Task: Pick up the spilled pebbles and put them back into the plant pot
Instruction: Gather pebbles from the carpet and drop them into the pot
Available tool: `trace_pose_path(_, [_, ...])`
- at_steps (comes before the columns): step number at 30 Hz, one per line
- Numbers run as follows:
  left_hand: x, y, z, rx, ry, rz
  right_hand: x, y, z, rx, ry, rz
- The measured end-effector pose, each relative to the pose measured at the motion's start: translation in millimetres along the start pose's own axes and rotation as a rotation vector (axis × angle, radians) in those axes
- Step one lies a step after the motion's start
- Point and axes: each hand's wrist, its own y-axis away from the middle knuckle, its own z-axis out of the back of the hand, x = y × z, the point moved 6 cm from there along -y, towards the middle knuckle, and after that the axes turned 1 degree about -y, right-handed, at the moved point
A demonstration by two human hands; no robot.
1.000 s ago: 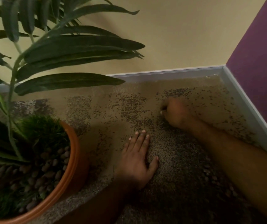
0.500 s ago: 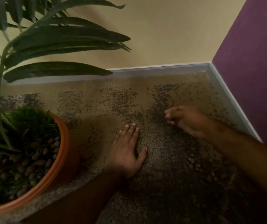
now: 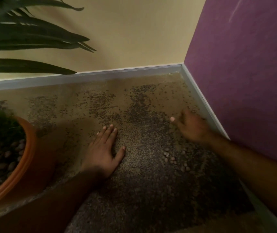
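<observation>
A small cluster of pale spilled pebbles (image 3: 173,158) lies on the speckled carpet between my two hands. The orange plant pot (image 3: 26,158) stands at the left edge, with pebbles (image 3: 3,162) and green moss inside it. My left hand (image 3: 103,148) lies flat on the carpet, palm down, fingers spread, left of the spilled pebbles. My right hand (image 3: 190,126) hovers just above the carpet beyond the pebbles, near the right baseboard. It is motion-blurred, with loosely spread fingers and nothing visible in it.
Long dark green leaves (image 3: 33,41) hang over the upper left. A cream wall and a purple wall (image 3: 243,73) meet in a corner, with a pale baseboard (image 3: 204,105) along both. The carpet (image 3: 142,199) fills the floor.
My right hand was a fist on the carpet near the middle; it has opened and swung right toward the baseboard. The view has shifted right, so the pot sits further left. My left hand stays flat.
</observation>
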Motion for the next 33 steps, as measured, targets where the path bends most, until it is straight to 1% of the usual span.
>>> trace_pose_path(4, [2,0,-3,0.009,-0.008,0.003,25,-8,-10,0.002,0.201,0.126])
trace_pose_path(6, [1,0,-3,0.017,-0.013,0.004,37,-16,-18,0.015,0.277,0.111])
trace_pose_path(8, [2,0,-4,0.02,-0.016,0.006,45,-20,-30,0.075,0.358,0.085])
trace_pose_path(10, [2,0,-4,0.018,-0.014,0.004,48,-19,-39,0.125,0.42,0.103])
trace_pose_path(12, [2,0,-4,0.012,-0.017,0.0,48,-15,-38,0.127,0.433,0.115])
trace_pose_path(14, [3,-1,-4,0.007,-0.016,0.0,43,-11,-30,0.091,0.332,0.09])
trace_pose_path(15, [4,-1,-4,0.004,-0.017,-0.001,38,-7,-25,0.077,0.222,0.055])
trace_pose_path(18, [4,0,-5,0.013,-0.029,-0.007,18,15,-16,0.084,-0.255,-0.095])
trace_pose_path(20, [2,-2,-4,0.03,-0.035,0.018,2,38,-18,0.168,-0.65,-0.269])
trace_pose_path(22, [-7,-8,1,0.055,-0.025,0.098,-13,61,-20,0.27,-0.983,-0.46])
trace_pose_path(23, [-18,-10,5,0.051,-0.002,0.127,-19,69,-19,0.31,-1.094,-0.517])
trace_pose_path(24, [-36,-11,8,0.035,0.047,0.105,-23,76,-17,0.333,-1.184,-0.545])
trace_pose_path(25, [-61,-11,10,0.022,0.11,0.027,-24,80,-14,0.342,-1.256,-0.553])
trace_pose_path(27, [-123,-7,7,0.046,0.21,-0.202,-25,86,-8,0.343,-1.33,-0.537])
trace_pose_path(29, [-173,-4,-5,0.129,0.215,-0.353,-22,89,-4,0.348,-1.274,-0.491])
trace_pose_path(31, [-195,-3,-22,0.22,0.147,-0.387,-16,91,-5,0.354,-1.118,-0.441])
trace_pose_path(32, [-196,-2,-26,0.243,0.129,-0.375,-14,93,-6,0.341,-0.981,-0.409])
trace_pose_path(33, [-193,1,-27,0.232,0.135,-0.359,-13,95,-5,0.312,-0.801,-0.36])
